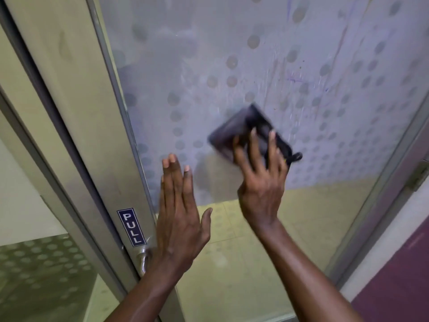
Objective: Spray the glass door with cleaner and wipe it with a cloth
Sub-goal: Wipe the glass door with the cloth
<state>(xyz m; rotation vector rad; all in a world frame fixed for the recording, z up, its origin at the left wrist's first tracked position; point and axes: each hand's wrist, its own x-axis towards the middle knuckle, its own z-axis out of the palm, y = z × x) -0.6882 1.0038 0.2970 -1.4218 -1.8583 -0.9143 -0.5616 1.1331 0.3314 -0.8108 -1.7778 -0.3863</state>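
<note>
The glass door fills the view, its upper part frosted with a pattern of grey dots and streaked with wet runs. My right hand presses a dark folded cloth flat against the frosted glass near the middle; the cloth is blurred by motion. My left hand lies flat on the glass lower left, fingers together and extended, holding nothing. No spray bottle is in view.
A metal door frame runs down the left with a blue PULL sign and a metal handle beneath it. Another glass panel stands at the lower left. The right frame borders a maroon surface.
</note>
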